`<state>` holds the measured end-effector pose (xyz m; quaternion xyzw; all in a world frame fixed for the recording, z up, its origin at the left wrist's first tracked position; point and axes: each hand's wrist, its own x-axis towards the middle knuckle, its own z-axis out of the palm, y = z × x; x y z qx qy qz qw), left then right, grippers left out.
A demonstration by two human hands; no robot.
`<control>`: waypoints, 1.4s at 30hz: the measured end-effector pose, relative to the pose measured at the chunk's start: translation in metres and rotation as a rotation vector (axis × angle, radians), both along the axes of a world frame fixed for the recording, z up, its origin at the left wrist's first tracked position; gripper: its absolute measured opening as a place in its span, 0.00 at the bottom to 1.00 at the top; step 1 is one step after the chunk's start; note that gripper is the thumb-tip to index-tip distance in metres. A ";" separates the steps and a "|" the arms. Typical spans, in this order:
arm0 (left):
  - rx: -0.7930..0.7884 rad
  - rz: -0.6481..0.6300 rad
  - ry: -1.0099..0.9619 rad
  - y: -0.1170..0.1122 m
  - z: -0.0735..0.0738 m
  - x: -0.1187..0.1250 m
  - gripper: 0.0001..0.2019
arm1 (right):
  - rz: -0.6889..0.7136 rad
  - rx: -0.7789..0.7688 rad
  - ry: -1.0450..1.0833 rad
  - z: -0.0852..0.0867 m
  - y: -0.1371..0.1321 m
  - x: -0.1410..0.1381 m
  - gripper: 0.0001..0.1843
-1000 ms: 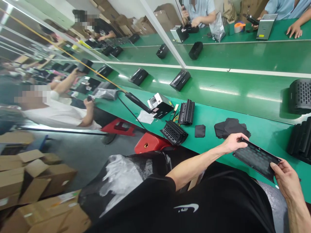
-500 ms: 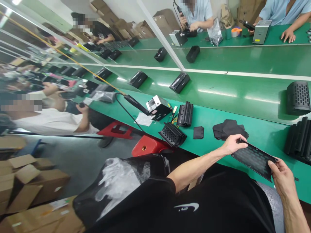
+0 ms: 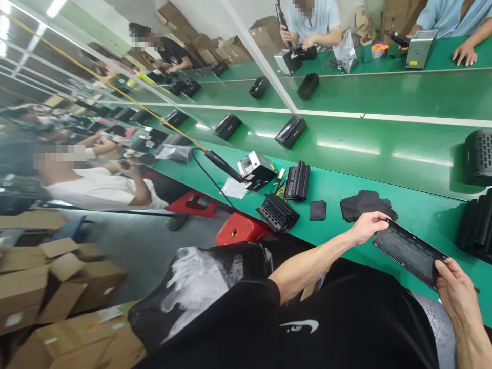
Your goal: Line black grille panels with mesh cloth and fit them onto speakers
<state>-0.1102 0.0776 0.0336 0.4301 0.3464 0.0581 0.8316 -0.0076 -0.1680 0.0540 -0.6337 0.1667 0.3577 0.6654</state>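
A black perforated panel (image 3: 409,253), rectangular with a raised rim, is held tilted between my two hands over the near edge of the green bench. My left hand (image 3: 369,227) pinches its upper left corner. At the lower right end, my right hand (image 3: 456,281) grips it, thumb on top. A pile of thin black sheets (image 3: 369,204) lies just beyond my left hand, with a neat small stack of black sheets (image 3: 318,210) left of it. Stacked black panels (image 3: 476,225) stand on the right.
Left along the bench are black slotted panels (image 3: 277,212), more black panels (image 3: 297,181), a silver-and-black box (image 3: 257,170) and a hanging electric screwdriver (image 3: 223,165). Black housings (image 3: 291,131) sit on the green conveyor (image 3: 346,138). A red stool (image 3: 242,229) and cardboard boxes (image 3: 61,282) are at left; co-workers sit around.
The whole view has shifted slightly, so most things appear further right. Both hands keep hold of the black panel, whose tilt has changed little.
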 end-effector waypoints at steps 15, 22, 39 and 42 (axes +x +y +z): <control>0.011 -0.057 -0.113 0.003 0.008 -0.005 0.27 | -0.038 -0.005 -0.043 0.001 -0.012 -0.004 0.31; 0.021 -0.084 -0.131 0.002 0.010 -0.007 0.27 | -0.047 0.004 -0.031 0.006 -0.015 -0.004 0.31; 0.066 -0.085 -0.125 0.004 0.008 -0.003 0.28 | -0.033 0.008 -0.025 0.004 -0.016 -0.001 0.31; 0.071 -0.087 -0.116 0.004 0.008 -0.002 0.29 | -0.022 0.020 -0.035 0.006 -0.015 -0.001 0.29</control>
